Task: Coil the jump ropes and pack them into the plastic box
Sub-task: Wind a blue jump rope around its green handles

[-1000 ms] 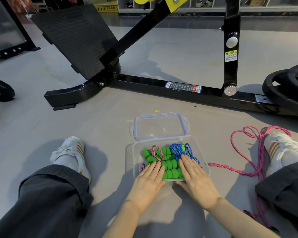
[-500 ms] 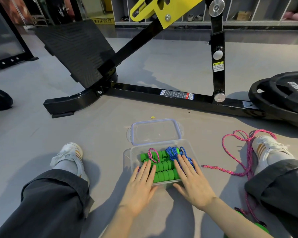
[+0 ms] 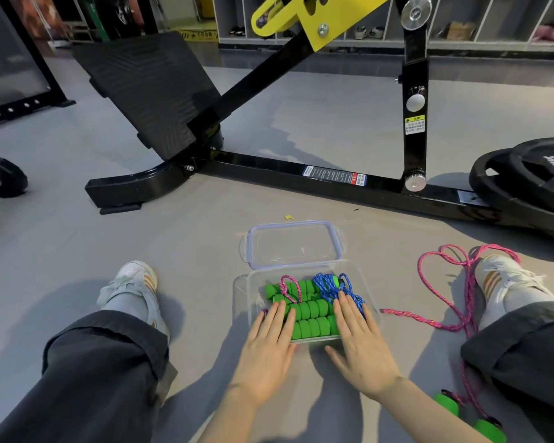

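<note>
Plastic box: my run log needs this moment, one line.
left hand, right hand: flat on packed ropes | plastic box: open | pink rope: loose on floor

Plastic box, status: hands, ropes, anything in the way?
Left hand and right hand flat on green handles in plastic box. Blue rope inside; loose pink rope uncoiled on floor. Lid off, nothing blocking.

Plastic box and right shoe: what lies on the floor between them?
The head view shows a loose pink jump rope running from close by the plastic box toward the right shoe, where it loops.
</note>
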Action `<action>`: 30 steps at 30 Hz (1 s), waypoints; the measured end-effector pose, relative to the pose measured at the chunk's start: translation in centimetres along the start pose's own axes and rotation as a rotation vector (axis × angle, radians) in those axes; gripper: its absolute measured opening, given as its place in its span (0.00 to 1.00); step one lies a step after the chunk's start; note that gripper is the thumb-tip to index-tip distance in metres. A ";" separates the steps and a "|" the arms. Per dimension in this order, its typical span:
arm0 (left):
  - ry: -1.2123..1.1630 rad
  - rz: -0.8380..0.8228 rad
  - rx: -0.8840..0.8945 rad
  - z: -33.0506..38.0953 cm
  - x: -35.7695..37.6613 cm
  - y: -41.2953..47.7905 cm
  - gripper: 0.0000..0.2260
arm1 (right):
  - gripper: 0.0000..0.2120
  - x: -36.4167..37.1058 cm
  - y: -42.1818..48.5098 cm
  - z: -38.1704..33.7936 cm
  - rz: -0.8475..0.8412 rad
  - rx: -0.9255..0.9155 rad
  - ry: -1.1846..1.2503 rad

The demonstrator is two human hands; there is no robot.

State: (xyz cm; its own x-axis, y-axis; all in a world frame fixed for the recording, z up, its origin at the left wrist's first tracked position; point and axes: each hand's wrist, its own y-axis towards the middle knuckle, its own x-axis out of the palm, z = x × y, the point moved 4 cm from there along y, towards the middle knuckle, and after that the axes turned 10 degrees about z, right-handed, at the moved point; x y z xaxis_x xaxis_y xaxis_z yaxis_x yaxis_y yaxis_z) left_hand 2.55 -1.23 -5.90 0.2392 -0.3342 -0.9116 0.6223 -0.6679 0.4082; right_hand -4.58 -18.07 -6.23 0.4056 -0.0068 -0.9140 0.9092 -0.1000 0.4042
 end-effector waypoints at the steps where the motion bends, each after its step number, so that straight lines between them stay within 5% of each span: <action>1: -0.002 0.006 0.012 -0.1 -0.1 0.0 0.24 | 0.31 -0.1 0.0 0.1 0.004 -0.011 -0.003; 9: 0.073 -0.045 0.052 -2.3 -1.5 -0.8 0.33 | 0.30 -1.4 0.1 -1.4 0.108 -0.093 -0.040; 15: 0.094 -0.052 0.070 -3.5 -2.2 -1.8 0.41 | 0.16 -3.0 0.5 -4.9 0.193 -0.412 -0.071; 22: 0.130 0.095 0.082 -4.2 -3.5 -1.8 0.31 | 0.31 -3.5 1.2 -4.6 0.019 -0.347 -0.034; 26: 0.135 0.095 0.013 -5.0 -3.6 -1.2 0.35 | 0.12 -4.4 0.4 -1.7 0.062 -0.380 -0.008; 30: 0.152 0.077 -0.008 -5.2 -3.2 -1.1 0.36 | 0.05 -5.5 0.3 2.0 -0.076 -0.332 0.050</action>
State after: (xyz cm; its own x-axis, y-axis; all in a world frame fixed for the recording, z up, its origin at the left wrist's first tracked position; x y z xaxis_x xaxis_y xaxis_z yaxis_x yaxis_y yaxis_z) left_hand 4.95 4.02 -3.64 0.3965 -0.2794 -0.8745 0.6032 -0.6388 0.4775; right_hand -6.75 -20.04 -1.19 0.3322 0.0377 -0.9425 0.9146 0.2314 0.3316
